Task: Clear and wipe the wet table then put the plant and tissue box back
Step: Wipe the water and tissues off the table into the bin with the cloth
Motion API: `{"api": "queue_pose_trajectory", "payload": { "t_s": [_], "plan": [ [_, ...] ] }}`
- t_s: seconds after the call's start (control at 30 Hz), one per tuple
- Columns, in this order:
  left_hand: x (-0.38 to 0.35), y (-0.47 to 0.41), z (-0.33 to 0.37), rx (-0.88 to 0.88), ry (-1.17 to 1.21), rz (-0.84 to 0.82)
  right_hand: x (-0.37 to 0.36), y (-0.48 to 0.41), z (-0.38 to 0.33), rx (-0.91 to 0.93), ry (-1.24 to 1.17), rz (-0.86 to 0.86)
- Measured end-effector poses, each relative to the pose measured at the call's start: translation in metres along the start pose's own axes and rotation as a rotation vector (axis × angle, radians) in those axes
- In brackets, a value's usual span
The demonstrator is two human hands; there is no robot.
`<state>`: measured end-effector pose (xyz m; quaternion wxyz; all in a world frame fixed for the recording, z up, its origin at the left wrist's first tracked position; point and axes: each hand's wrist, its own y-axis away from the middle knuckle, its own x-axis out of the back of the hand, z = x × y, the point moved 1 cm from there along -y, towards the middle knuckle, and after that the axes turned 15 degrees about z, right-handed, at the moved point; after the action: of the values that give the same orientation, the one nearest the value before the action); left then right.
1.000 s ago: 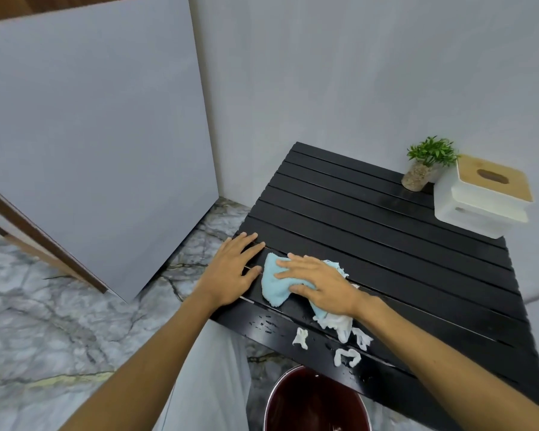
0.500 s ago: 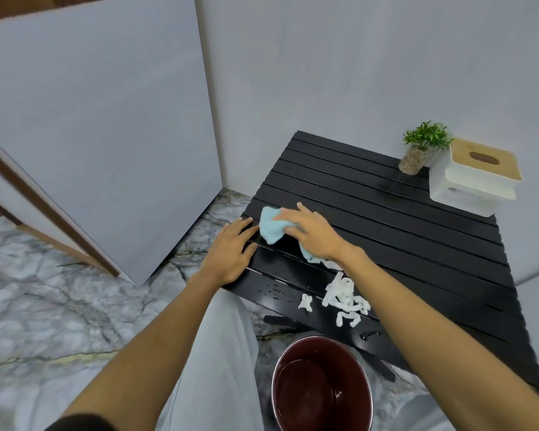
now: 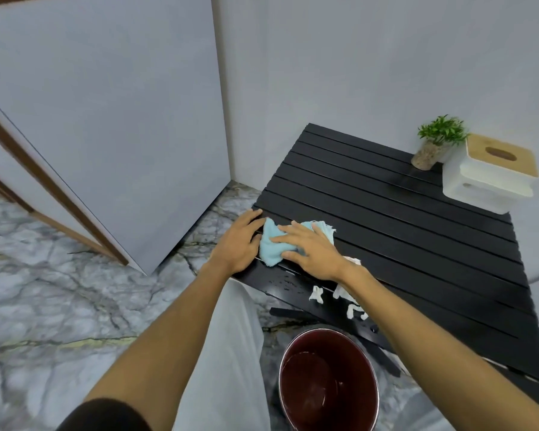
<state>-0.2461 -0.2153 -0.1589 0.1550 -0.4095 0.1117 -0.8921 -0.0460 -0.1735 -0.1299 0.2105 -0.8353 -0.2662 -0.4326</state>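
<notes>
Here the light blue cloth, soft, nubby and crumpled, lies near the table's left edge. The right hand presses flat on it with fingers spread, not clenched; the left hand rests open on that edge, fingertips touching the cloth. The table is black, glossy, built of long parallel slats, with water droplets near its front edge. About three torn white tissue scraps lie there, partly hidden by the right forearm. At the far right corner stand one small leafy plant in a speckled pot and, just beside it, one white tissue box with a wooden lid. On the grey veined marble floor below the front edge sits one round, dark red bucket. Pale grey walls meet behind.
</notes>
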Motion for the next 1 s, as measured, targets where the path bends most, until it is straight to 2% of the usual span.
{"api": "queue_pose_trajectory", "payload": {
  "t_s": [0.43,0.6,0.67,0.77,1.0],
  "plan": [
    [0.000,0.000,-0.003,-0.028,-0.055,-0.026,0.009,0.060,-0.010,0.191,-0.037,-0.141],
    [0.000,0.000,-0.002,-0.026,-0.065,-0.039,0.018,0.079,-0.006,0.209,-0.064,-0.165],
    [0.000,0.001,-0.001,-0.022,-0.073,-0.041,0.027,0.079,-0.008,0.159,-0.109,-0.177],
    [0.000,0.000,-0.001,-0.028,-0.099,-0.047,0.050,0.066,-0.011,-0.029,-0.237,-0.089],
    [-0.006,-0.010,0.010,-0.161,-0.186,-0.094,0.127,0.018,0.010,-0.331,-0.517,0.314]
  ]
}}
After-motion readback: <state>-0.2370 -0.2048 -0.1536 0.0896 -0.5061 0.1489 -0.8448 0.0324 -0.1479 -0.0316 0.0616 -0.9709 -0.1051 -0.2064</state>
